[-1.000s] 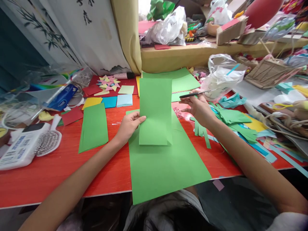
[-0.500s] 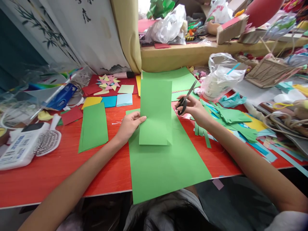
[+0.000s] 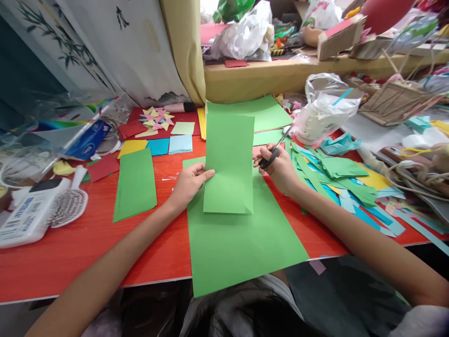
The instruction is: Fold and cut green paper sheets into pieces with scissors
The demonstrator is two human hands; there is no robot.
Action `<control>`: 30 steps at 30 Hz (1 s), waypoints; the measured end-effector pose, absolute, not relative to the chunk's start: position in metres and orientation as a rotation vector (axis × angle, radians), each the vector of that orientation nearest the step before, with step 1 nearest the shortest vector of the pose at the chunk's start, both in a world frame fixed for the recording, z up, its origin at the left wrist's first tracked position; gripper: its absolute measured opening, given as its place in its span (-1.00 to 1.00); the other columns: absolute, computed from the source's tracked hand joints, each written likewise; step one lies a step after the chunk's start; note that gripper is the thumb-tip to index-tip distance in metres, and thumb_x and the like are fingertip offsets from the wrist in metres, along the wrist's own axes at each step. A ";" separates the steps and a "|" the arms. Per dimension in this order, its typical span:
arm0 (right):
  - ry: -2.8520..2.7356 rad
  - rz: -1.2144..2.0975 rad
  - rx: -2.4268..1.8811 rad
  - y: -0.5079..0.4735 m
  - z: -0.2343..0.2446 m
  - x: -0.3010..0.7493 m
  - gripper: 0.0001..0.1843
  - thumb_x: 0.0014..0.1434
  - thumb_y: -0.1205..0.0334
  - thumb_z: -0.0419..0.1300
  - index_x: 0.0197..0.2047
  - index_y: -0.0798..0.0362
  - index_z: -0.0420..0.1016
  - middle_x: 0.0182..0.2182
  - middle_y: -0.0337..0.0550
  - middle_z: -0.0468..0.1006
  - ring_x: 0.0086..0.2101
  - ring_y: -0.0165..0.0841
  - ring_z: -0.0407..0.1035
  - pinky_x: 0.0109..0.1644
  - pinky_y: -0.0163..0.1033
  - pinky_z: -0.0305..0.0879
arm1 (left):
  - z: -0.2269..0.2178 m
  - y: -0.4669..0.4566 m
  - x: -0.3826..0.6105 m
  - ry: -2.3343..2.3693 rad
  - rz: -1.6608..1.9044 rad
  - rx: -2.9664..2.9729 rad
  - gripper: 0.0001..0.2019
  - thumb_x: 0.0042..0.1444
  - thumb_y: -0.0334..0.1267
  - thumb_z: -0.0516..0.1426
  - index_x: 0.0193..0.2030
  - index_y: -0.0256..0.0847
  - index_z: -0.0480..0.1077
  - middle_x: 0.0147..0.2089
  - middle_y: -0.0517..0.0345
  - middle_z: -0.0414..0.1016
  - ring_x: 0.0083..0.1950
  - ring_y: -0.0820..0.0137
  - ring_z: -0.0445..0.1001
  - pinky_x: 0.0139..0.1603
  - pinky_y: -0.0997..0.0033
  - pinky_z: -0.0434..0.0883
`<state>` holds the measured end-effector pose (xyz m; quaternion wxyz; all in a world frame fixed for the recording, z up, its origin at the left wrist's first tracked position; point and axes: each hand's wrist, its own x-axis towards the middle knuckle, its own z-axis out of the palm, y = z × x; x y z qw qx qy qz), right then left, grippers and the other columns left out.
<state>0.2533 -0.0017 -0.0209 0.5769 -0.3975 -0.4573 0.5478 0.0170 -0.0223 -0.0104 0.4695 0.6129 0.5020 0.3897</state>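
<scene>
My left hand (image 3: 192, 185) pinches the left edge of a green paper rectangle (image 3: 228, 164), thumb on top. The rectangle is held up above a larger green sheet (image 3: 245, 252) that overhangs the table's front edge. A small crease or flap shows at its lower right corner. In my right hand (image 3: 278, 166) are black-handled scissors (image 3: 269, 158), their blades pointing up and away to the right. My right fingertips are close to the rectangle's right edge; whether they touch it I cannot tell.
Green rectangles (image 3: 135, 185) lie stacked on the red table (image 3: 154, 252) at left. Green and blue paper scraps (image 3: 336, 175) pile up at right. A white brush (image 3: 68, 206), a bagged cup (image 3: 321, 112) and colored squares (image 3: 157, 146) surround the work area.
My right hand has turned and come slightly lower, with the scissors tilted farther from the rectangle. The rectangle has shifted slightly right, and a green strip near the scraps has moved.
</scene>
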 end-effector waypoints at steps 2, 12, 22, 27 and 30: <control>-1.051 1.268 -0.941 -0.002 -0.022 0.252 -0.59 -0.07 0.05 0.32 -0.37 -0.04 0.12 -0.47 -0.36 0.41 -0.47 -0.47 0.37 -0.58 -0.42 0.26 | -0.010 -0.024 0.018 1.236 0.939 1.501 -0.73 0.02 -0.11 0.17 -0.48 -0.23 0.23 -0.57 0.31 0.05 -0.57 0.60 -0.03 -0.57 0.50 -0.06; -1.038 1.224 -1.013 -0.007 -0.021 0.247 -0.52 -0.18 0.23 0.38 -0.17 -0.03 0.33 -0.53 -0.42 0.28 -0.50 -0.50 0.26 -0.45 -0.36 0.23 | -0.006 -0.030 0.023 1.205 0.874 1.532 -0.65 0.03 -0.13 0.16 -0.55 -0.22 0.06 -0.58 0.33 -0.03 -0.56 0.59 -0.05 -0.57 0.49 -0.07; -1.123 1.121 -1.024 -0.005 -0.027 0.250 -0.61 -0.18 0.22 0.38 -0.27 -0.03 0.32 -0.53 -0.40 0.23 -0.52 -0.51 0.17 -0.44 -0.34 0.15 | -0.008 -0.030 0.023 1.210 0.857 1.559 -0.64 0.03 -0.12 0.16 -0.57 -0.22 0.08 -0.59 0.32 -0.02 -0.57 0.58 -0.03 -0.57 0.49 -0.06; -1.148 1.125 -1.004 -0.005 -0.028 0.251 -0.62 -0.16 0.24 0.38 -0.28 -0.02 0.32 -0.53 -0.41 0.22 -0.52 -0.51 0.16 -0.43 -0.34 0.14 | -0.008 -0.030 0.023 1.226 0.841 1.560 -0.63 0.03 -0.12 0.16 -0.58 -0.22 0.07 -0.60 0.33 -0.02 -0.57 0.59 -0.04 -0.58 0.50 -0.04; -1.162 1.111 -1.017 -0.005 -0.027 0.252 -0.63 -0.16 0.22 0.38 -0.29 -0.03 0.32 -0.52 -0.39 0.23 -0.51 -0.50 0.16 -0.44 -0.33 0.14 | -0.007 -0.031 0.024 1.235 0.840 1.554 -0.63 0.02 -0.11 0.16 -0.58 -0.22 0.08 -0.62 0.33 -0.03 -0.58 0.59 -0.04 -0.58 0.49 -0.06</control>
